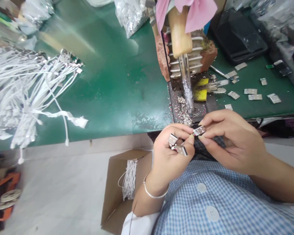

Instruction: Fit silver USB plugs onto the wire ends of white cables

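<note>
Just off the front edge of the green table, my two hands meet at a small metal USB plug (199, 130). My right hand (235, 140) pinches the plug between thumb and fingertips. My left hand (172, 147) is closed, its thumb and finger pressed at the plug's other end, where small wire ends show. Two more USB plugs, one upper (172, 139) and one lower (180, 150), stick out of the left hand's curled fingers. Above the hands, a soldering iron (186, 81) with a wooden handle points tip down over a tray littered with solder bits.
Loose USB plug shells (254, 97) lie at right near a black case (240, 36). Left on the green table (107, 81) is a heap of white cables (34, 94). A yellow sponge (201, 89) sits beside the iron. Below, a cardboard box (112, 186) holds a white cable bundle (129, 179).
</note>
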Demonstrator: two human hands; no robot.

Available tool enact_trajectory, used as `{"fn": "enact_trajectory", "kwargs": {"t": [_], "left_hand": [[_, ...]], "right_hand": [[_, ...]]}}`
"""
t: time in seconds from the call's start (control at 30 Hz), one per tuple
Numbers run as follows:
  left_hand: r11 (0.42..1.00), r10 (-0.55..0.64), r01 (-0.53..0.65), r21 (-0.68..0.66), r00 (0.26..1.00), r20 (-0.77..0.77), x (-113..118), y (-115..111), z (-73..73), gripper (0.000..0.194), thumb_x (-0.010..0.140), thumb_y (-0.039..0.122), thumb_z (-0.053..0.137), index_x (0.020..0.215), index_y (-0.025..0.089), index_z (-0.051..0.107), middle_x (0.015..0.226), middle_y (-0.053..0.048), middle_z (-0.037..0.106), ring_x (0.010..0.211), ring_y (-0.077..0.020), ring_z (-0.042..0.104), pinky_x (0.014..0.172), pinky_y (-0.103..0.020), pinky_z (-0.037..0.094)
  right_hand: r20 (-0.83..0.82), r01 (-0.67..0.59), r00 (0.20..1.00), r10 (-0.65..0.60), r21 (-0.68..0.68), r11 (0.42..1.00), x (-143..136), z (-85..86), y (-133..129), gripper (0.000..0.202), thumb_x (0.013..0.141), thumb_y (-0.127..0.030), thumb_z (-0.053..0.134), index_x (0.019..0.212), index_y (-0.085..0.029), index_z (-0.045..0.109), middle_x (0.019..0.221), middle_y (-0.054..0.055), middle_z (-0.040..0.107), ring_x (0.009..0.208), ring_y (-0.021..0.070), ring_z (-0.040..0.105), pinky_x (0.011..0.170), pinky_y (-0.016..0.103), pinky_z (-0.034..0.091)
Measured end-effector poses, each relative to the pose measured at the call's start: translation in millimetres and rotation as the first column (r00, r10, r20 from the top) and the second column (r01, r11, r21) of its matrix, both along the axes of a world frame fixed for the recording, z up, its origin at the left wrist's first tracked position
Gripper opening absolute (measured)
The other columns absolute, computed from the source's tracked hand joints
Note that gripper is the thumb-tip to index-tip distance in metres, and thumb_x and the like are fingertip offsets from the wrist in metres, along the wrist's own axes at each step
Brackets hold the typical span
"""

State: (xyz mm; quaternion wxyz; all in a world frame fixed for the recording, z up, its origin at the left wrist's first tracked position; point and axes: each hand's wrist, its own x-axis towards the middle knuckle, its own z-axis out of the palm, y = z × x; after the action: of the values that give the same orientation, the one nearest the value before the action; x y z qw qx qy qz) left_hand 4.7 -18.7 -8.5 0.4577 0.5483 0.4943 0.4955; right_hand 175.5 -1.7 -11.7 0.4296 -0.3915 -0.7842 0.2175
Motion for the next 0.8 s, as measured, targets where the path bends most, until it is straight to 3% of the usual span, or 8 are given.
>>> {"fn": "enact_trajectory", "kwargs": {"t": [0.2, 0.3, 0.4, 0.47, 0.53, 0.6, 0.7, 0.8], "left_hand": [[0.998, -0.069, 0.068, -0.008, 0.994, -0.082, -12, -14, 4.3, 0.013, 0.081, 0.011, 0.066, 0.072, 0.019, 0.061, 0.084, -0.005, 0.071, 0.077, -0.0167, 0.068, 0.070, -0.030, 0.056], [0.998, -0.047, 0.042, -0.041, 0.990, -0.130, -42, -35, 6.3, 0.011, 0.079, 0.011, 0.067, 0.074, 0.019, 0.062, 0.084, -0.005, 0.070, 0.075, -0.0152, 0.066, 0.063, -0.025, 0.051], [0.987, 0.109, -0.127, -0.095, 0.978, -0.178, -86, -66, 6.6, 0.009, 0.079, 0.020, 0.072, 0.081, 0.019, 0.064, 0.085, -0.004, 0.067, 0.061, -0.0098, 0.056, 0.051, -0.020, 0.041], [0.929, 0.286, -0.340, -0.147, 0.910, -0.300, -117, -90, 8.4, 0.016, 0.075, 0.028, 0.077, 0.082, 0.019, 0.065, 0.089, -0.003, 0.066, 0.057, -0.0078, 0.051, 0.048, -0.020, 0.038], [0.808, 0.429, -0.566, -0.165, 0.757, -0.493, -144, -114, 11.9, 0.024, 0.073, 0.037, 0.077, 0.080, 0.018, 0.065, 0.086, -0.003, 0.066, 0.058, -0.0095, 0.052, 0.053, -0.022, 0.042], [0.683, 0.486, -0.716, -0.146, 0.595, -0.640, -167, -134, 15.5, 0.027, 0.077, 0.043, 0.073, 0.081, 0.018, 0.065, 0.078, -0.002, 0.066, 0.063, -0.0130, 0.057, 0.059, -0.024, 0.046], [0.586, 0.480, -0.800, -0.127, 0.470, -0.741, -198, -154, 14.0, 0.027, 0.082, 0.044, 0.068, 0.087, 0.018, 0.066, 0.073, -0.001, 0.066, 0.069, -0.0167, 0.061, 0.067, -0.027, 0.048], [0.528, 0.419, -0.834, -0.160, 0.420, -0.805, -229, -165, -4.8, 0.025, 0.081, 0.042, 0.069, 0.083, 0.017, 0.067, 0.073, -0.002, 0.068, 0.073, -0.0198, 0.064, 0.073, -0.031, 0.050]], "right_hand": [[-0.022, -0.093, 0.996, 0.092, -0.072, 0.993, 12, 4.4, -6, 0.012, 0.084, -0.010, 0.061, 0.085, -0.022, 0.059, 0.092, 0.005, 0.066, 0.080, 0.0146, 0.067, 0.071, 0.026, 0.059], [-0.020, -0.155, 0.988, 0.154, -0.136, 0.979, 23, -1.9, -11, 0.011, 0.084, -0.013, 0.062, 0.085, -0.024, 0.061, 0.087, 0.005, 0.069, 0.073, 0.0153, 0.070, 0.063, 0.024, 0.059], [-0.014, -0.172, 0.985, 0.173, -0.183, 0.968, 32, -23.3, -16, 0.011, 0.084, -0.016, 0.066, 0.084, -0.026, 0.062, 0.084, 0.005, 0.072, 0.068, 0.0181, 0.071, 0.058, 0.026, 0.060], [-0.008, -0.223, 0.974, 0.226, -0.201, 0.954, 34, -41.1, -19, 0.014, 0.081, -0.015, 0.069, 0.081, -0.027, 0.063, 0.083, 0.005, 0.073, 0.067, 0.0199, 0.073, 0.055, 0.026, 0.061], [-0.001, -0.266, 0.962, 0.273, -0.217, 0.939, 32, -55.3, -21, 0.014, 0.080, -0.016, 0.071, 0.080, -0.028, 0.063, 0.082, 0.005, 0.073, 0.066, 0.0210, 0.073, 0.052, 0.026, 0.060], [0.026, -0.293, 0.951, 0.307, -0.234, 0.927, 27, -62.8, -22, 0.013, 0.081, -0.018, 0.070, 0.080, -0.029, 0.063, 0.082, 0.004, 0.074, 0.063, 0.0206, 0.073, 0.051, 0.025, 0.060], [0.040, -0.337, 0.935, 0.354, -0.218, 0.916, 17, -63.7, -21, 0.013, 0.081, -0.017, 0.071, 0.080, -0.028, 0.063, 0.080, 0.003, 0.074, 0.060, 0.0183, 0.073, 0.051, 0.021, 0.059], [0.037, -0.357, 0.928, 0.370, -0.192, 0.914, 10, -64.1, -20, 0.012, 0.081, -0.017, 0.070, 0.080, -0.028, 0.063, 0.079, 0.003, 0.074, 0.058, 0.0181, 0.073, 0.050, 0.021, 0.059]]}}
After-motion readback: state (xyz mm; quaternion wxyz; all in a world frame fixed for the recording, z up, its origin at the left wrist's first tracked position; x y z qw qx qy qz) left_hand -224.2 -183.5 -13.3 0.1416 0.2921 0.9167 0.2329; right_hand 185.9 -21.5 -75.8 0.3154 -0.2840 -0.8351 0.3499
